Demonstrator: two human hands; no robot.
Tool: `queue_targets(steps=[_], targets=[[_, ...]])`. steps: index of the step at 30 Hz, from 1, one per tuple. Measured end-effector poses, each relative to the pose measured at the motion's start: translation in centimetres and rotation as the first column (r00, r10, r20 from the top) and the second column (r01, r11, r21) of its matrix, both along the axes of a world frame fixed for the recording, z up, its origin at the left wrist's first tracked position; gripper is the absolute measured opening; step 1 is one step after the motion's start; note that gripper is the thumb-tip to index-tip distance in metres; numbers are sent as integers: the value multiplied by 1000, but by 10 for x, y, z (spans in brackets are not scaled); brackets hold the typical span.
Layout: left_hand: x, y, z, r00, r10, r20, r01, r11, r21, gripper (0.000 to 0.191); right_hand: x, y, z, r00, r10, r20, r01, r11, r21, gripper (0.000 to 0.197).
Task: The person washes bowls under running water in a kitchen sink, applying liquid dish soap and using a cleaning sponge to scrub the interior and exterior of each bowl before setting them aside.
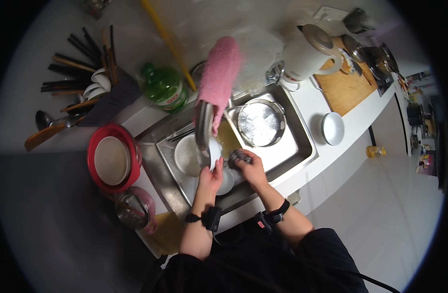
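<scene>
My left hand (211,177) grips a white bowl (215,152), tilted on its side under the faucet spout (204,126). A dark, shiny scouring pad, likely steel wool (239,158), is in my right hand (254,171), just right of that bowl. Below both hands is the left basin of a stainless-steel sink (161,183). A larger white bowl (185,157) lies in this basin, left of my left hand. Another pale bowl (226,182) sits beneath my hands, partly covered by them. Several dark chopsticks (182,134) rest at the basin's back.
A metal strainer basket (262,122) stands in the right basin. Stacked bowls (333,129), a pitcher (308,55) and a wooden cutting board (343,93) are at right. A green bottle (163,88) stands behind; a red basin (136,164) is at left. Pink cloth (222,69) wraps the faucet.
</scene>
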State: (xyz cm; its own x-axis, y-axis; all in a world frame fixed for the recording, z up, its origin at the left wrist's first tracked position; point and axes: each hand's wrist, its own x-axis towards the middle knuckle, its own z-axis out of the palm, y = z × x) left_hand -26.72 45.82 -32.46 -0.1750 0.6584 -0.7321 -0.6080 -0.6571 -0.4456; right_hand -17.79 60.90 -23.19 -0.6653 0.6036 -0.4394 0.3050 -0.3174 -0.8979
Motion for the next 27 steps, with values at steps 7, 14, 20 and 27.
queue_targets(steps=[7,14,20,27], targets=[[44,-40,5,943,-219,-252,136,941,-310,28,4,-2,6,792,423,441,-547,812,203,35],[54,-35,8,826,-428,-368,184,820,-542,43,-4,-5,36,490,576,654,-817,566,114,62],[35,-47,29,559,-697,-450,-302,335,-893,59,9,19,37,687,470,554,-687,667,287,34],[20,-76,68,255,-964,-77,-741,-143,-656,58,52,84,19,863,68,501,-277,892,356,32]])
